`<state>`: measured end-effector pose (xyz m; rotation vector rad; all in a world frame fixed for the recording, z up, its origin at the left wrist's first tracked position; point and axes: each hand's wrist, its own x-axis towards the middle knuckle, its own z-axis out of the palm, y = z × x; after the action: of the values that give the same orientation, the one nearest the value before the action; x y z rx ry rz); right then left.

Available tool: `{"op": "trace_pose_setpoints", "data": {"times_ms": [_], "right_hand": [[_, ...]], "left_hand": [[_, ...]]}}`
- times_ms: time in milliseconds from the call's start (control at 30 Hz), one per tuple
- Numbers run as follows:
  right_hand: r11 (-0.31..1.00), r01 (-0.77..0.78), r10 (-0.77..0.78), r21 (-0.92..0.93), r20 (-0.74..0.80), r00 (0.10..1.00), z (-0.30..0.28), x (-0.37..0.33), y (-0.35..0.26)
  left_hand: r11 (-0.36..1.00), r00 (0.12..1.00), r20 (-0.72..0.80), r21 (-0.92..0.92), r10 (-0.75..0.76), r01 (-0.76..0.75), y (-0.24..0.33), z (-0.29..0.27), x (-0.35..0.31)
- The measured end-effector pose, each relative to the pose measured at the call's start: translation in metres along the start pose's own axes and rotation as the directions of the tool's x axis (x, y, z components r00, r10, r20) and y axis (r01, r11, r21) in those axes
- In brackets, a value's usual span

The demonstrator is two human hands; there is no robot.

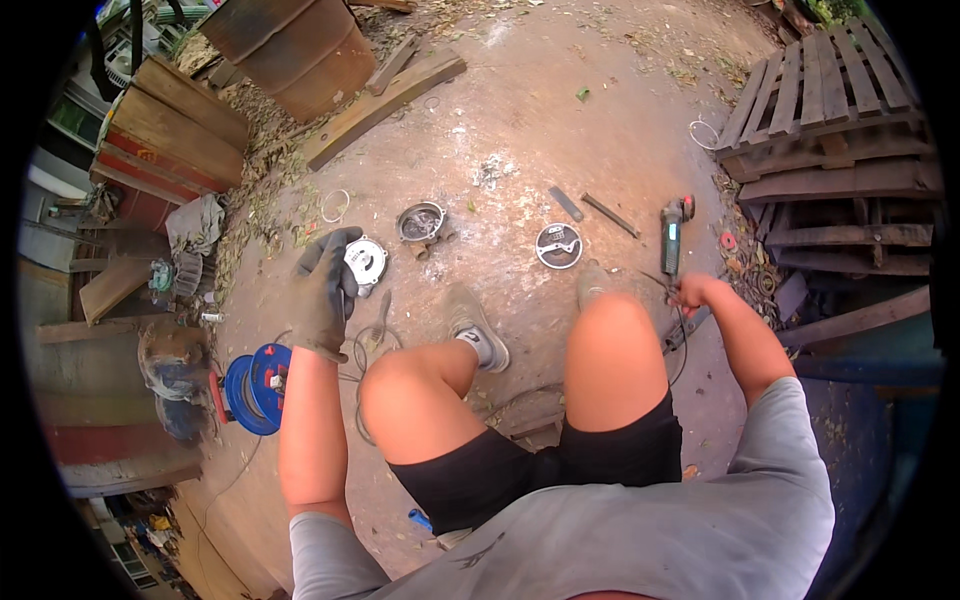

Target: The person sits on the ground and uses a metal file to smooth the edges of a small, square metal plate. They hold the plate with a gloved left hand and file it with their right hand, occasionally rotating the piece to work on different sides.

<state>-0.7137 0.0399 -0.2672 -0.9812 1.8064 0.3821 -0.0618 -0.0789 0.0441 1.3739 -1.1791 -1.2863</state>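
Left hand (322, 292), in a grey work glove, left of centre: fingers curled, apparently clamped on a round silver metal cover (366, 262) at its left edge. Right hand (692, 292), bare, right of centre: fingers drawn together at the lower end of a green-and-black angle grinder (671, 240); could not tell whether they gripped it or something just beside it. Grinder's head pointed to the top of the frame. On the brown ground (540, 110) near centre: an open, round, grey metal housing (421, 222) and a second round, silver-rimmed cover (558, 246). Step in hand, as judged: cover held at left, grinder tended at right. Next move seemed to call for a sure grip around the grinder's body.
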Motion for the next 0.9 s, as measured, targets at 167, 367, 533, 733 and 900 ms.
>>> {"op": "trace_pose_setpoints", "data": {"times_ms": [167,367,533,733,900], "right_hand": [[0.851,0.488,-0.437,0.194,-0.255,0.863,-0.09,-0.032,-0.134],[0.829,0.558,-0.531,0.028,-0.271,0.803,-0.144,-0.031,-0.315],[0.61,0.759,-0.602,0.23,-0.489,0.631,-0.151,0.06,-0.36],[0.311,0.568,-0.299,0.762,-0.489,0.819,-0.068,0.138,-0.34],[0.217,0.429,-0.271,0.877,-0.368,0.889,-0.022,0.138,-0.297]], "left_hand": [[0.976,0.986,0.054,0.161,-0.156,0.145,-0.033,0.093,0.098],[0.915,0.913,0.232,0.309,-0.336,0.258,-0.11,0.19,0.195],[0.859,0.778,0.368,0.273,-0.51,0.433,-0.199,0.271,0.267],[0.628,0.651,0.345,-0.192,-0.676,0.754,-0.295,0.299,0.301],[0.532,0.613,0.582,-0.333,-0.534,0.779,-0.303,0.273,0.283]]}}
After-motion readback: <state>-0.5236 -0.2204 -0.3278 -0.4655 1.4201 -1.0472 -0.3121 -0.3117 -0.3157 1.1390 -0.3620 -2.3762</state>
